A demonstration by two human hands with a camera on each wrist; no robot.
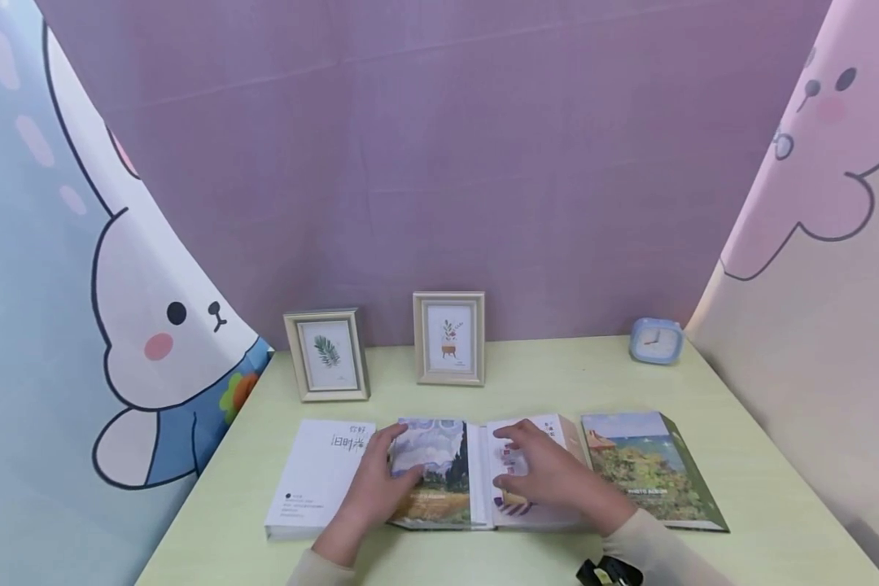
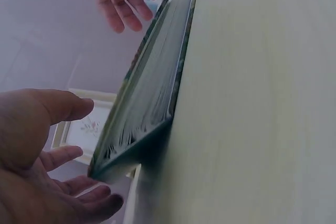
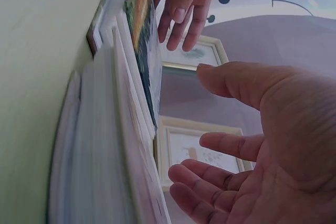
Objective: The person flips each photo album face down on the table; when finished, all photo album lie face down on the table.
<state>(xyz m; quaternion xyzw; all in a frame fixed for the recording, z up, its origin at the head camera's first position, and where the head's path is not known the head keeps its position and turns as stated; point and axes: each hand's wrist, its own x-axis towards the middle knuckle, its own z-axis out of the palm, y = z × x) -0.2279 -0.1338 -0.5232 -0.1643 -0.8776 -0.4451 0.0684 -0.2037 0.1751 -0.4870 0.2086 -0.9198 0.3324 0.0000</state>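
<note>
From the head view, I have the photo album (image 1: 454,476) lying open on the counter (image 1: 762,488) between a white book (image 1: 315,476) and a landscape-cover album (image 1: 652,468), my left hand (image 1: 377,480) flat on its left page, my right hand (image 1: 549,476) spread over the right. At the left wrist, the left hand (image 2: 37,156) sits loosely spread beside the album's edge (image 2: 152,103); at the right wrist, the right hand (image 3: 262,145) hovers spread beside the pages (image 3: 131,129), so I judge I'm mid-leafing, and next I need to pinch one page.

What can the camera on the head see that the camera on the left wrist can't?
Only the head view shows the blue clock, the white book, the landscape album and the open album's pictures. Only the left wrist view shows that album's page edges from the side, close up. Both show the left hand, the right hand, the green table and a picture frame.
</note>
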